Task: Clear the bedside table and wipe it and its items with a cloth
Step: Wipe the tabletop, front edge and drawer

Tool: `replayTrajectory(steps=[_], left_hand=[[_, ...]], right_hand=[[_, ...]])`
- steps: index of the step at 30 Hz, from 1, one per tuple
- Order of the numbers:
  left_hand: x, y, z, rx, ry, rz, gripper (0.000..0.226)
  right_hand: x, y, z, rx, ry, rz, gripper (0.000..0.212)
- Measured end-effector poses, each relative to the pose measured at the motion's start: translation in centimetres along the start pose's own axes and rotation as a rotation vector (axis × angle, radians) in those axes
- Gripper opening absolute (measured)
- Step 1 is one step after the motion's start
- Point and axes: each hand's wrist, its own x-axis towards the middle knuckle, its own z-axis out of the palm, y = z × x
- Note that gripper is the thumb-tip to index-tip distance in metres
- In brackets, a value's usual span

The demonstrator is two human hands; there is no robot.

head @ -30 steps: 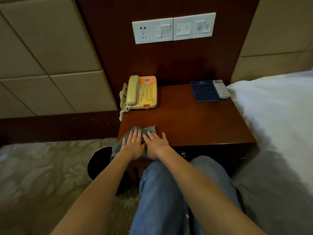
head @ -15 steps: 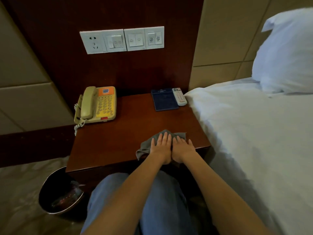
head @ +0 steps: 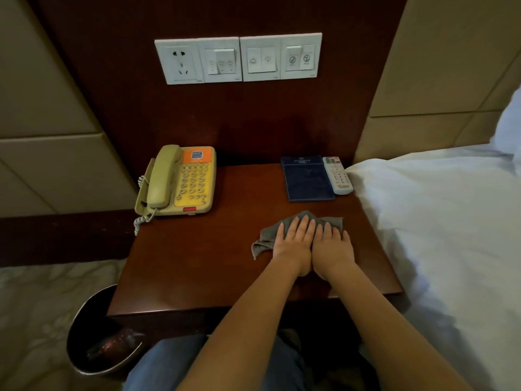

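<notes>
From the head camera, both hands are lying side by side on a grey cloth (head: 266, 237), which is sitting crumpled on the right half of the bedside table (head: 197, 263), nearer the front edge than the wall. The left hand (head: 293, 245) is pressing flat on the cloth with its fingers straight and held together. The right hand (head: 332, 248) is lying just beside it, touching it along the inner edge, fingers equally straight and pointing toward the wall. Neither hand is curling around the fabric. A loose corner of the cloth is trailing out to the left of the left hand.

At the far left of the tabletop a yellow telephone (head: 180, 180) is sitting with its handset in the cradle and its coiled cord hanging over the left edge. At the far right a dark blue folder (head: 307, 179) is lying flat, with a white remote control (head: 337, 175) lying just beside it on the right.

A white bed (head: 437, 221) is standing against the table's right side. A dark waste bin (head: 93, 334) is standing on the floor at the near left corner. A white switch panel (head: 238, 59) is showing on the wood wall above.
</notes>
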Motion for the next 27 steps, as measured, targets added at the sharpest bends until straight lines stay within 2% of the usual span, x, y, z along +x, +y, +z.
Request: replayTrajectory(steps=[9, 17, 21, 24, 26, 27], left_hand=[[-6.7, -10.8, 0.8, -0.108, 0.001, -0.264, 0.064], [-16.9, -15.9, 4.6, -0.139, 0.063, -0.471, 0.062], [-19.3, -17.3, 6.1, -0.168, 0.134, -0.52, 0.065], [-20.7, -18.9, 7.2, -0.209, 0.247, -0.602, 0.07], [-21.4, -20.2, 7.7, -0.338, 0.337, -0.673, 0.073], [-21.7, -20.7, 7.7, -0.499, 0.375, -0.726, 0.074]], right_hand=[[-0.6, -10.8, -1.2, 0.033, 0.067, -0.341, 0.067], [-6.7, -18.7, -0.5, 0.053, 0.003, -0.59, 0.066], [-9.4, -19.0, -0.1, 0.135, -0.007, -0.662, 0.06], [-10.9, -16.6, 0.7, 0.18, 0.084, -0.698, 0.052], [-11.5, -14.2, 1.2, 0.257, 0.116, -0.653, 0.047], [-11.8, -12.9, 1.4, 0.302, 0.129, -0.611, 0.045]])
